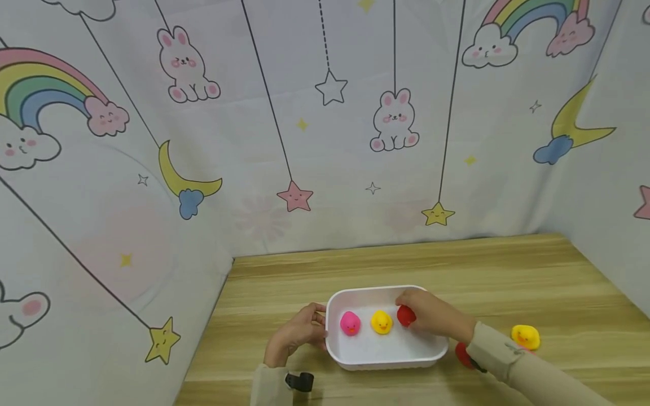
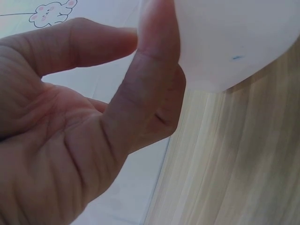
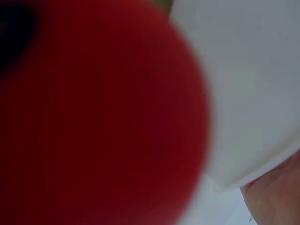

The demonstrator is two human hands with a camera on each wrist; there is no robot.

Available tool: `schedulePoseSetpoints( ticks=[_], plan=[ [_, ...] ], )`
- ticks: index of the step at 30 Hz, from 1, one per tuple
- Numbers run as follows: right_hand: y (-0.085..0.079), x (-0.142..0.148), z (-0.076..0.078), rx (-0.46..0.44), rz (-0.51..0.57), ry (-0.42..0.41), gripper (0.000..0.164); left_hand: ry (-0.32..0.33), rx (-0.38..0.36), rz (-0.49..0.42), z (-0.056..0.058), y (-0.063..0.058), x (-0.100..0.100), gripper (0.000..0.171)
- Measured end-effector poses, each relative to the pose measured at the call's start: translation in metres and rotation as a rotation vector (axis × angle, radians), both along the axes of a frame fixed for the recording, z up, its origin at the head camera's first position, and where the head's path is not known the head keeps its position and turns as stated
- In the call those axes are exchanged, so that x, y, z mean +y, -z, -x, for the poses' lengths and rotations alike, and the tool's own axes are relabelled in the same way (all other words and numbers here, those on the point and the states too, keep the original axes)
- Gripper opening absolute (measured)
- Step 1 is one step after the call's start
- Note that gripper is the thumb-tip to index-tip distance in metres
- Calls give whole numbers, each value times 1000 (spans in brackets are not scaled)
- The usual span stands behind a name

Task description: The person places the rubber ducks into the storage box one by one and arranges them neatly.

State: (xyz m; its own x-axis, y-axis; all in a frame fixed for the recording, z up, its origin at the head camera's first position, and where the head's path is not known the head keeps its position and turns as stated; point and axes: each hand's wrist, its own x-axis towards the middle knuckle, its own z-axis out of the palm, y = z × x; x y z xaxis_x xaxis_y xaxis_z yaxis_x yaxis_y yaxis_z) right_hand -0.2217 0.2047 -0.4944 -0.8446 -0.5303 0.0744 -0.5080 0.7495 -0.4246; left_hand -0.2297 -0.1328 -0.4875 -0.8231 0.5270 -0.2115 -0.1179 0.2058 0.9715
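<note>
A white plastic tray (image 1: 386, 356) rests on the table, holding a pink rubber duck (image 1: 350, 323) at left and a yellow rubber duck (image 1: 382, 322) in the middle. With its fingers over the right part of the tray, my right hand (image 1: 434, 313) grips a red rubber duck (image 1: 405, 316). Outside the tray's left wall, my left hand (image 1: 304, 330) touches it with loosely bent fingers; the left wrist view shows these fingers (image 2: 154, 70) against the white wall. A blurred red rounded thing (image 3: 103, 122) with a dark spot fills much of the right wrist view.
Right of the tray, another yellow duck (image 1: 525, 336) sits on the wood-patterned table (image 1: 396, 262). A red thing (image 1: 464, 356) lies partly hidden beneath my right wrist, and a bit of pink shows by the sleeve. Printed cloth (image 1: 350, 152) surrounds the table's back and sides.
</note>
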Motion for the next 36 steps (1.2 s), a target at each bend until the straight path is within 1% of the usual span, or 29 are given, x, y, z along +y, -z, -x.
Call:
schedulePoseSetpoints(
  ticks=[2,4,9,14,17,19,23,26,28,31,36],
  plan=[
    [3,1,0,42,-25,-20,43,2,-2,-3,0,0,0,62],
    [5,1,-1,63,-37,-31,43,2,-3,-4,0,0,0,62],
    [8,2,-1,54,-64,-18,43,4,-3,-4,0,0,0,62],
    [9,1,-3,73,-112,-26,42,7,-6,-1,0,-1,0,63],
    [9,1,-3,44,-113,-12,47,3,-5,4,-1,-1,0,62],
    [8,0,-4,-1,-105,12,52,4,-7,5,-1,-1,0,62],
    [7,2,-5,-70,-60,65,62,7,-8,3,-1,-1,-1,61],
    [1,5,-7,-126,19,95,69,3,-4,6,-1,-1,0,61],
    [-4,9,-9,-151,79,100,72,2,-2,9,-1,-1,0,62],
    [-10,18,-13,-139,160,111,71,4,-1,11,-1,0,0,62],
    [-10,38,-19,-73,242,191,72,5,-4,11,-1,-1,-1,63]
  ],
)
